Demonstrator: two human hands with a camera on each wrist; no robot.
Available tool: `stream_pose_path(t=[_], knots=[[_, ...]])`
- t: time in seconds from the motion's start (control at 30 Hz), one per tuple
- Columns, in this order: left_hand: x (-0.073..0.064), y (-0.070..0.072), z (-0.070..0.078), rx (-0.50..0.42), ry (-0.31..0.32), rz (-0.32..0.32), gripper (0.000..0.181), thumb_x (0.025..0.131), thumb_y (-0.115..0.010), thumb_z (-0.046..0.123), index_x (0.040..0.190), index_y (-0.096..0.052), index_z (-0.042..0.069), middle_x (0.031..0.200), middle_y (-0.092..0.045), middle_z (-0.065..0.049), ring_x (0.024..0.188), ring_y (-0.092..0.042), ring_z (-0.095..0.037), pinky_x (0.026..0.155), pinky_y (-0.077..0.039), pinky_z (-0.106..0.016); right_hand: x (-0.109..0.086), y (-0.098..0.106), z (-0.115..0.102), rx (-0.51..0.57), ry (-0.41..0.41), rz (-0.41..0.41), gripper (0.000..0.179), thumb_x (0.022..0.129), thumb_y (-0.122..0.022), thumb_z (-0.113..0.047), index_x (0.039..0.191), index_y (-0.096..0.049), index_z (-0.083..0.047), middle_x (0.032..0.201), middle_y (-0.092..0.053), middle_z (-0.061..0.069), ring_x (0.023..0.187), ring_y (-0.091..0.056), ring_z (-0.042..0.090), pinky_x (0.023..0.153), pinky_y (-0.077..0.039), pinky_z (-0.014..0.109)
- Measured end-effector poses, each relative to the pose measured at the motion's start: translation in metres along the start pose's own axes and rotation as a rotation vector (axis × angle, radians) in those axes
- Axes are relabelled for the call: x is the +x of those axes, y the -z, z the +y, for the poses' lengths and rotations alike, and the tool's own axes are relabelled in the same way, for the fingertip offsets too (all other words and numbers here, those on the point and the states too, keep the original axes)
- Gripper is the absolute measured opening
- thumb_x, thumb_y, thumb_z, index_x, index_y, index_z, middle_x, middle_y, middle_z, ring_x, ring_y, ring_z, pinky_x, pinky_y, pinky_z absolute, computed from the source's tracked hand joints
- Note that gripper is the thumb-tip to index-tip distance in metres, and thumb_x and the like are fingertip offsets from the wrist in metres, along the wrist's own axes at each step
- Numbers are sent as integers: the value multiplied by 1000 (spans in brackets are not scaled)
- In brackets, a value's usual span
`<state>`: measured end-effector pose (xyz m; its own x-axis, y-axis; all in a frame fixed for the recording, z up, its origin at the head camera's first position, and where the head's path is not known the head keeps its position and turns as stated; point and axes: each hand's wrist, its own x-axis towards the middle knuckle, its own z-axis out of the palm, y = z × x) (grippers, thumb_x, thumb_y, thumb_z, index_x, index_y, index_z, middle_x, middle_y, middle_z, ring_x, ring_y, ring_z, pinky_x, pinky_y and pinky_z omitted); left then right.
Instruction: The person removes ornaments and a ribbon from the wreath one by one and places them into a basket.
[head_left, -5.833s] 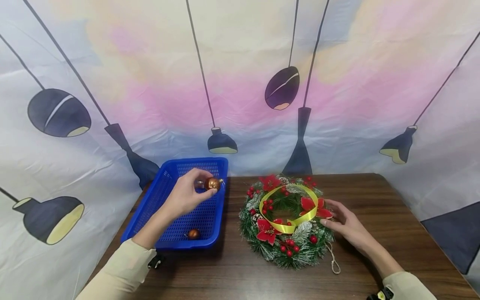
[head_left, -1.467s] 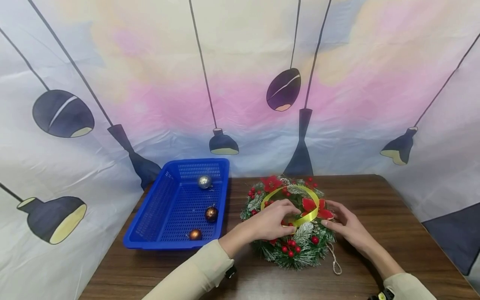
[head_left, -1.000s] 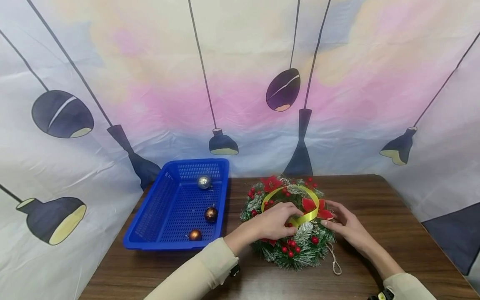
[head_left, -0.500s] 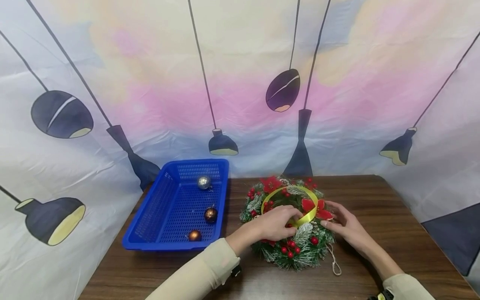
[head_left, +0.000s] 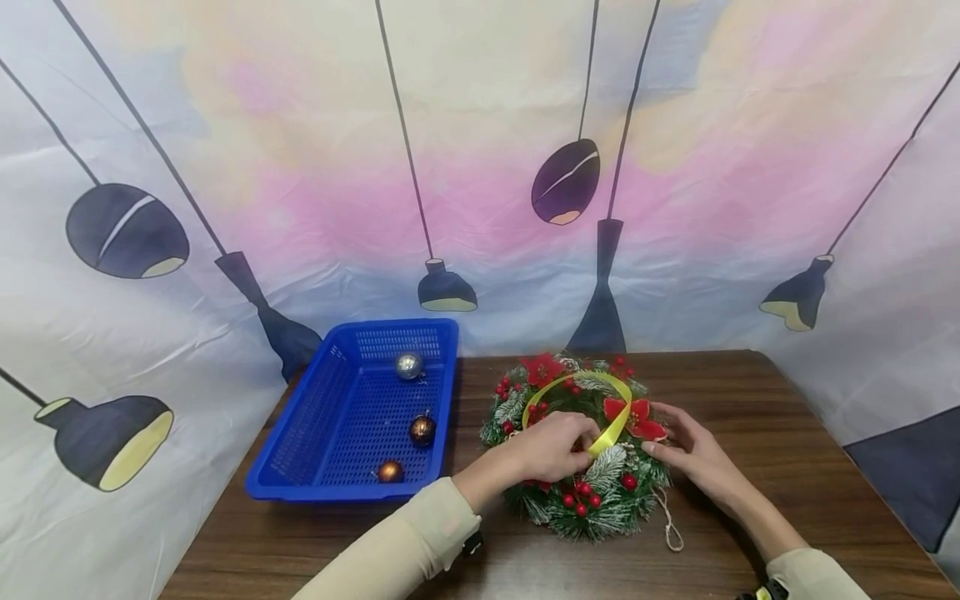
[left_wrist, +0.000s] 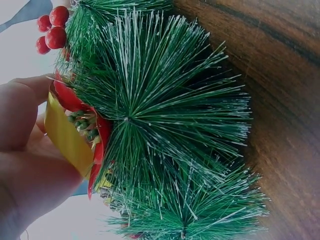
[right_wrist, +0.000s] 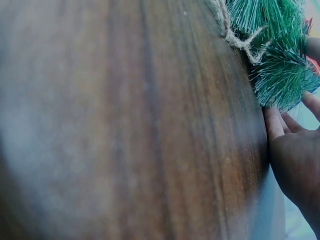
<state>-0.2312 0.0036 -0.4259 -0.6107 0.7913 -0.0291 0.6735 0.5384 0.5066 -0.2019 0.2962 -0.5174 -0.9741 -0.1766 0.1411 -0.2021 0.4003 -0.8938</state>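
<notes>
A round green wreath (head_left: 581, 521) with red flowers, red berries and frosted sprigs lies flat on the table. On top of it sits a loop of yellow ribbon (head_left: 613, 427). My left hand (head_left: 551, 448) reaches over the wreath's near left side and pinches the ribbon between thumb and fingers. In the left wrist view the ribbon (left_wrist: 67, 137) shows between them, beside a red flower (left_wrist: 102, 135). My right hand (head_left: 697, 450) grips the wreath's right edge, thumb on top near a red flower (head_left: 636, 418); its other fingertips are partly hidden by the greenery.
Left of the wreath stands a blue perforated basket (head_left: 258, 483). In it lie a silver bauble (head_left: 408, 365), a dark brown bauble (head_left: 422, 430) and a copper bauble (head_left: 390, 472). A twine loop (head_left: 672, 533) trails from the wreath. A printed cloth hangs behind the table (head_left: 757, 417).
The bauble my left hand held over the basket is out of that hand, which has moved right to the wreath. The ribbon's near right part has just shifted slightly. My right hand stays put.
</notes>
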Motion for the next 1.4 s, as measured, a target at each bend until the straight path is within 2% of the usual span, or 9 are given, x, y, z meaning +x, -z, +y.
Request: stream_pose_path(t=[0.3, 0.6, 0.77, 0.97, 1.17, 1.3, 1.4], knots=[[-1, 5, 1, -2, 2, 52, 18, 107, -66, 16, 123, -72, 10, 104, -71, 7, 84, -61, 3, 78, -52, -16, 0, 0, 0, -9, 7, 3, 70, 104, -71, -22, 162, -36, -5, 158, -44, 27, 141, -47, 49, 94, -51, 20], [-7, 22, 1, 21, -18, 100, 19, 108, -65, 17, 124, -72, 11, 107, -72, 6, 93, -65, 0, 83, -53, -18, -1, -1, 0, 4, 12, 2, 69, 104, -71, -21, 161, -36, -4, 157, -46, 27, 141, -47, 49, 94, -51, 20], [-12, 36, 0, -2, -32, 157, 19, 107, -66, 16, 123, -73, 10, 103, -72, 6, 88, -64, 1, 81, -53, -18, -1, 0, 0, 8, 6, 4, 69, 104, -71, -21, 161, -37, -4, 158, -44, 27, 141, -46, 49, 94, -51, 20], [-19, 58, -3, -2, -22, 256, 24, 106, -67, 16, 128, -72, 8, 115, -74, -1, 101, -69, -8, 91, -56, -24, -1, 0, 0, 5, 6, 3, 69, 104, -71, -21, 162, -36, -4, 157, -45, 29, 141, -46, 50, 93, -52, 21], [-28, 79, -7, 4, -19, 284, 25, 106, -67, 15, 129, -71, 6, 119, -74, -4, 106, -69, -13, 95, -56, -28, -2, 0, -1, -2, 6, 5, 69, 104, -70, -21, 162, -36, -5, 158, -43, 27, 142, -45, 50, 94, -51, 20], [-36, 93, -10, -17, 20, 314, 26, 106, -66, 16, 129, -70, 5, 122, -73, -6, 106, -69, -16, 94, -57, -30, -2, 0, -1, 6, 4, 4, 69, 104, -70, -21, 162, -36, -5, 159, -43, 27, 142, -45, 49, 94, -50, 20], [-43, 102, -12, -30, 45, 327, 25, 106, -66, 15, 128, -70, 3, 116, -74, -7, 102, -70, -16, 92, -58, -31, -1, 0, -1, 17, 1, 2, 69, 104, -70, -22, 162, -36, -5, 158, -44, 26, 142, -45, 48, 95, -51, 20]])
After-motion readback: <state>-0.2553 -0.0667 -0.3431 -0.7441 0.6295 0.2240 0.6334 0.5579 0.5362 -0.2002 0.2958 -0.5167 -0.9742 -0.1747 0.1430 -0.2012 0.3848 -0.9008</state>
